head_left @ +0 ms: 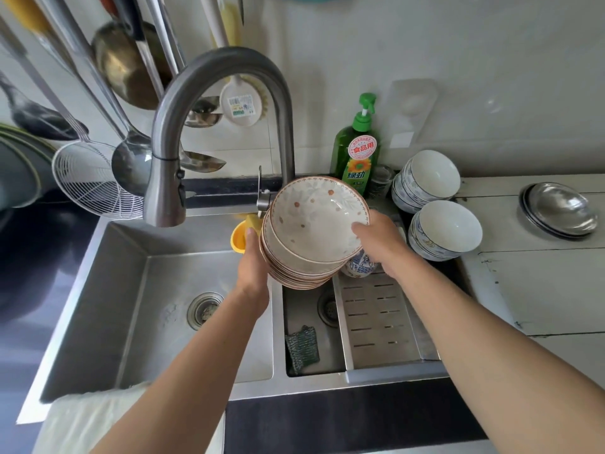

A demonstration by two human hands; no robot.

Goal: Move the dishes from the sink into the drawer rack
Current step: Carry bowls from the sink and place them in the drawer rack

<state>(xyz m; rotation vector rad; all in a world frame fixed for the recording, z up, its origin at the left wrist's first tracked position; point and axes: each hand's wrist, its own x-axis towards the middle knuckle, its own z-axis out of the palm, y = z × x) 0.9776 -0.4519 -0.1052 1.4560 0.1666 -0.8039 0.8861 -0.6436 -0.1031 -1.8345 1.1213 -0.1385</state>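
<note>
both hands hold one stack of flowered bowls [314, 231] tilted above the divider of the sink [131, 290]: the left hand [252, 267] grips its nine o'clock side and the right hand [379, 240] grips its three o'clock rim. the stack holds several bowls, too tight to count. at three o'clock of it, on the pale counter [540, 290], sit two stacks of blue-rimmed bowls [438, 204] and one pile of steel dishes [559, 209]. one green soap bottle [355, 152] stands at twelve o'clock beside one curved tap [196, 132]. the sink has two basins, with one slotted tray [379, 322] and one green scrubber [302, 345] in the right one. ladles and one wire strainer [88, 178] hang on the tiled wall at ten o'clock.
</note>
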